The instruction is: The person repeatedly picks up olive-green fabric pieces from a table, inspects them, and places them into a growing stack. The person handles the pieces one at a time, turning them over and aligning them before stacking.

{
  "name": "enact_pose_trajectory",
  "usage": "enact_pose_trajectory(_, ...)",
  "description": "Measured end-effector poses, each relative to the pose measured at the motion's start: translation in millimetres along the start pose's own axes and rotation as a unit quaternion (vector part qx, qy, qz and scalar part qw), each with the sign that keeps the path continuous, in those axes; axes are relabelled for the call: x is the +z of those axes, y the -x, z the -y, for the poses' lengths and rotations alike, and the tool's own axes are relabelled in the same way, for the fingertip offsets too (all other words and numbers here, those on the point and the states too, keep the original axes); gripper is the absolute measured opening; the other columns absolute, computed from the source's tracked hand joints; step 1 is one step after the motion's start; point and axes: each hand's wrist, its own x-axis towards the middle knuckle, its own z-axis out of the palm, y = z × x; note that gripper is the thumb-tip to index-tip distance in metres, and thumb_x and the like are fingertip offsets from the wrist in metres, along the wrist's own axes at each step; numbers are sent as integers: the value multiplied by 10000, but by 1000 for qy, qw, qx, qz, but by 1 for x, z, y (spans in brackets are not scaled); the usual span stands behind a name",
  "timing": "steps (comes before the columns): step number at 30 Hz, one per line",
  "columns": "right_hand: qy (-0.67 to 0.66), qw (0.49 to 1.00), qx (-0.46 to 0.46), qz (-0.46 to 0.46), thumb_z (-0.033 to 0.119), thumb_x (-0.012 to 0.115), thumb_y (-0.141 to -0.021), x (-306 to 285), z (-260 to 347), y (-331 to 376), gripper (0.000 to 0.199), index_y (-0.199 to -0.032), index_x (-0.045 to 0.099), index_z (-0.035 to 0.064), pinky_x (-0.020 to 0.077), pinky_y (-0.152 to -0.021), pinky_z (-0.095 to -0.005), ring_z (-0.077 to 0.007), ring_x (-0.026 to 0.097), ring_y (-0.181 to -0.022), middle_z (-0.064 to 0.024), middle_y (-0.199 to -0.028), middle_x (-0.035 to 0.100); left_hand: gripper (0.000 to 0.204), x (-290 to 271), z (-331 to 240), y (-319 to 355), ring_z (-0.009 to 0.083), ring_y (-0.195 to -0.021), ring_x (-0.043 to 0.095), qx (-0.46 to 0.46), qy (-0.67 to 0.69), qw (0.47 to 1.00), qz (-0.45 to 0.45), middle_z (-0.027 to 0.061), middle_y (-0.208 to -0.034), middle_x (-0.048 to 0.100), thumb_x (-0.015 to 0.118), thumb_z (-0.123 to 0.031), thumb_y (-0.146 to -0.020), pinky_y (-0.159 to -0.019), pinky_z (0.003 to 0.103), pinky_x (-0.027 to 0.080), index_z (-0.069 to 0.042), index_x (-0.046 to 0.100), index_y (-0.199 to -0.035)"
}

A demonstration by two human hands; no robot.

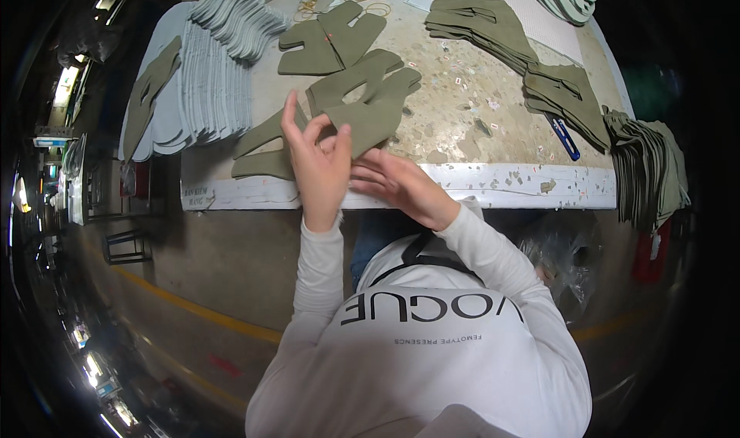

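Olive-green cut fabric pieces (pixel 374 118) with slots and rounded ends lie overlapping near the table's front edge. My left hand (pixel 317 164) is over them, its index finger raised and apart from the bent middle finger and thumb; nothing shows in its grasp. Beside it, my right hand (pixel 397 182) reaches in from the right, its fingers stretched along the lower edge of the fabric. It seems to touch that edge, though the fingertips are partly hidden. Another olive piece (pixel 331 41) lies flat just beyond.
Stacks of pale blue fabric pieces (pixel 204 91) fill the table's left side, with a single olive piece (pixel 150 99) on them. Olive stacks (pixel 482 30) lie at right, near a blue cutter (pixel 565 137). More olive pieces (pixel 651 168) drape over the right edge. Scraps litter the tabletop (pixel 455 122).
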Motion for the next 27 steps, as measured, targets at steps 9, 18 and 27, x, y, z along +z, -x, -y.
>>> enact_pose_trajectory(9,-352,928,-82,85,554,471,-974,-28,42,6,807,-1508,214,6,277,-1167,-446,-276,282,-1430,-172,-1551,258,646,17,-35,44,107,-939,598,-74,-7,987,141,112,-1398,365,602,138,-837,-744,209,553,22,395,-1438)
enact_pose_trajectory(18,-257,938,-216,-90,470,460,-991,-77,84,66,740,-1547,157,88,198,-1183,-536,-352,167,-1476,-222,-1600,118,667,36,1,19,48,-808,559,-163,-71,940,291,157,-1477,346,647,84,-805,-634,177,516,-39,457,-1432)
enact_pose_trajectory(27,-29,919,-326,-219,310,450,-1012,-96,98,114,647,-1538,177,52,246,-1182,-481,-363,271,-1437,-252,-1557,222,546,9,-11,25,113,-868,643,-82,-221,948,215,141,-1394,464,659,33,-822,-651,212,552,-44,542,-1350)
